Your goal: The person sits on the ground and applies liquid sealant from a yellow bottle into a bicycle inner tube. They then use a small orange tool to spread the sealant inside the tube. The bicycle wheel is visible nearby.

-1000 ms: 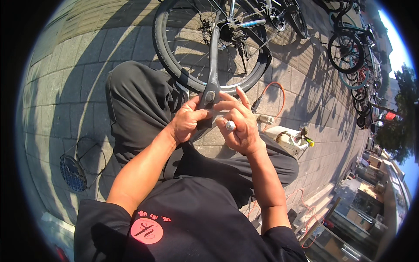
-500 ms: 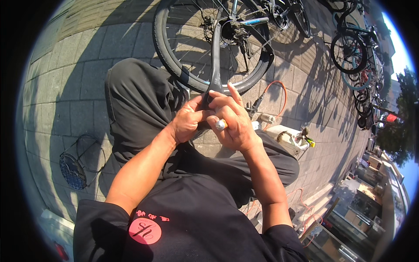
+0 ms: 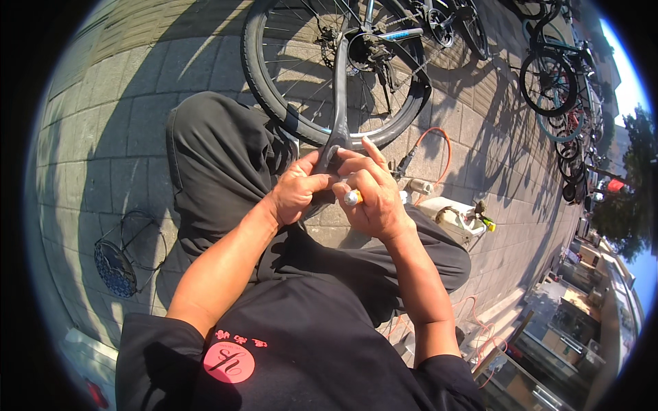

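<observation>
A flattened black inner tube (image 3: 340, 96) stretches from the bicycle wheel (image 3: 255, 68) toward me, its near part between my hands. My left hand (image 3: 295, 193) is closed on that near part, the thumb pointing right. Close beside it is my right hand (image 3: 375, 198), fingers curled around a small slim tube (image 3: 353, 198) with a silvery-white end and some yellow. The right index finger sticks out, and other fingertips are at the inner tube's surface, where a duller grey patch shows. What the slim tube's far end touches is hidden by my fingers.
The bicycle lies beyond my knees on the paving (image 3: 130, 178). Right of my hands are an orange hose (image 3: 449, 154), a small can (image 3: 419, 185) and a whitish container (image 3: 452, 218). A round dark bag (image 3: 115, 268) lies at left; parked bicycles (image 3: 548, 82) line the far right.
My right hand has shifted slightly right with the slim tube, and its fingers have moved a little on the inner tube. My left hand stays nearly still.
</observation>
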The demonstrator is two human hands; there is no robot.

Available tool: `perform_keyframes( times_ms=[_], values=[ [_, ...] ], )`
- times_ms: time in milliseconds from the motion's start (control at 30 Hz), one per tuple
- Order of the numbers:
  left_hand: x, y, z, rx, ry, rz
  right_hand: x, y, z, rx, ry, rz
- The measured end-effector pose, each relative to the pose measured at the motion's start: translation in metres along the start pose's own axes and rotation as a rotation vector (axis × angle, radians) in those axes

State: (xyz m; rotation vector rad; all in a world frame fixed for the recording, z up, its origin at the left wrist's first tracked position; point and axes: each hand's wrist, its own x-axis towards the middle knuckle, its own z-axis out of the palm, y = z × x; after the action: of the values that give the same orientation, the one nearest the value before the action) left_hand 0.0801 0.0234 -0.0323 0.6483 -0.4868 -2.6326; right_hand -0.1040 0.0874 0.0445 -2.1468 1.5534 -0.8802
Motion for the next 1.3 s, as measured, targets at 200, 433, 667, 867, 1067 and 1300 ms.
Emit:
perform_keyframes(
  times_ms=[200,433,667,867,1067,1300],
  values=[
    [-0.003,-0.002,0.001,-0.062,0.002,0.003,0.008,0.004,0.003,-0.041,0.011,-0.033],
    [-0.003,0.000,0.002,-0.049,-0.015,0.008,0.012,0.002,0.006,-0.014,0.031,-0.052],
    [-0.002,0.000,-0.002,0.003,-0.009,-0.009,0.011,0.001,0.003,0.009,0.041,-0.032],
    [0.000,-0.005,-0.008,-0.032,-0.060,0.002,0.003,0.007,0.002,0.029,-0.063,-0.068],
    [-0.003,0.002,0.000,-0.060,-0.002,0.003,0.008,0.016,0.007,-0.060,0.017,-0.072],
    [-0.002,-0.001,0.001,-0.066,0.032,-0.012,-0.005,0.005,0.005,-0.005,0.058,-0.024]
  ],
)
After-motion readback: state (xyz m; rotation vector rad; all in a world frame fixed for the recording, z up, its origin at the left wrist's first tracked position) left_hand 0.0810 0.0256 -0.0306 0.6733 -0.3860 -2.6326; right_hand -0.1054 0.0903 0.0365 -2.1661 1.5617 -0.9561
